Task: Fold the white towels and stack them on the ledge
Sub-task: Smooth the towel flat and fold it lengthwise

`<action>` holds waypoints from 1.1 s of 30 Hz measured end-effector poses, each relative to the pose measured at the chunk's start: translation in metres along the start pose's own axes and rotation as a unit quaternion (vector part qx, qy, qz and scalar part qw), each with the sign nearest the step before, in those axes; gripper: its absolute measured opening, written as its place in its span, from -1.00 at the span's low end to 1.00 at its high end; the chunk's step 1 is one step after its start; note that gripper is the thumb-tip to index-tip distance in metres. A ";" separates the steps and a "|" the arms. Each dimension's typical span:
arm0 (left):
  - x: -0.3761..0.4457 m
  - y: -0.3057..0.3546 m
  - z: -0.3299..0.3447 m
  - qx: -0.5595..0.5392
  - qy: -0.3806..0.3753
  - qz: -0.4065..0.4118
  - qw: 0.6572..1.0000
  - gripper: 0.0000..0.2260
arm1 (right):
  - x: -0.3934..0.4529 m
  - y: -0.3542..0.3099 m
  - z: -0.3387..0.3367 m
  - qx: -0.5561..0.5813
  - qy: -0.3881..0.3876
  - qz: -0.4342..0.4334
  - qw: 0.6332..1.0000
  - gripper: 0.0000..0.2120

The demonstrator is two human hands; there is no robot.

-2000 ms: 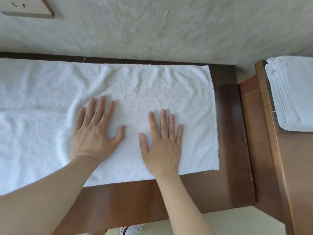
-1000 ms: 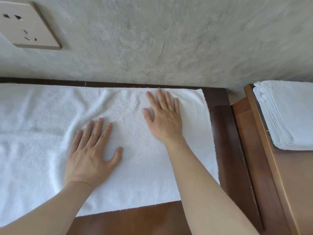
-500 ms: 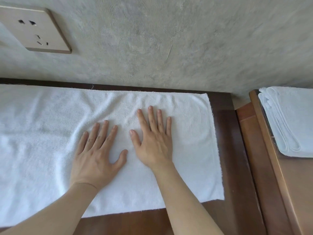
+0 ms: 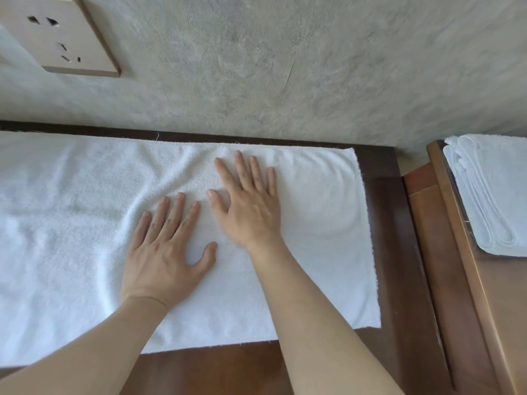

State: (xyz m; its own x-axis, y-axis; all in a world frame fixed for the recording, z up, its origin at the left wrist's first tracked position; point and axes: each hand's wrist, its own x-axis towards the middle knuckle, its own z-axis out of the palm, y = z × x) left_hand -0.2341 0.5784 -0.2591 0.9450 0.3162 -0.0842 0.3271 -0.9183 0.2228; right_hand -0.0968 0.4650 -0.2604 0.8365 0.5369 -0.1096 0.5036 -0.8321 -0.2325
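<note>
Both hands, left hand (image 4: 164,253) and right hand (image 4: 251,208), are lying spread flat, pinching nothing, on the soft, light towel (image 4: 328,223); its right corners are looking easiest for holding.

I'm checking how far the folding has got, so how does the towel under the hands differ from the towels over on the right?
The towel under the hands lies spread out flat in one layer on the dark wooden table; the towels on the right are folded, with looped edges showing.

The spread towel has the left hand and right hand resting flat on it; the folded ones are untouched, on a lighter wooden ledge.

All are white.
</note>
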 end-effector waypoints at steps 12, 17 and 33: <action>0.000 0.000 0.001 -0.008 -0.001 0.000 1.000 -0.31 | -0.048 0.107 -0.032 0.029 0.048 0.267 0.962 -0.33; 0.000 0.000 -0.001 -0.010 -0.002 -0.001 1.000 -0.30 | -0.118 0.011 0.008 0.007 0.011 0.095 0.995 -0.38; -0.002 0.001 0.001 -0.027 0.014 -0.003 1.000 -0.30 | -0.154 0.003 0.010 0.006 0.018 0.043 0.999 -0.39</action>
State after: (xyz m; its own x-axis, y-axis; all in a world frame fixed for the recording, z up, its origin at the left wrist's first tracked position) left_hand -0.2358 0.5771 -0.2595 0.9428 0.3282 -0.0587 0.3313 -0.9030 0.2736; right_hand -0.2264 0.3809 -0.2544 0.8841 0.4574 -0.0961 0.4261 -0.8733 -0.2361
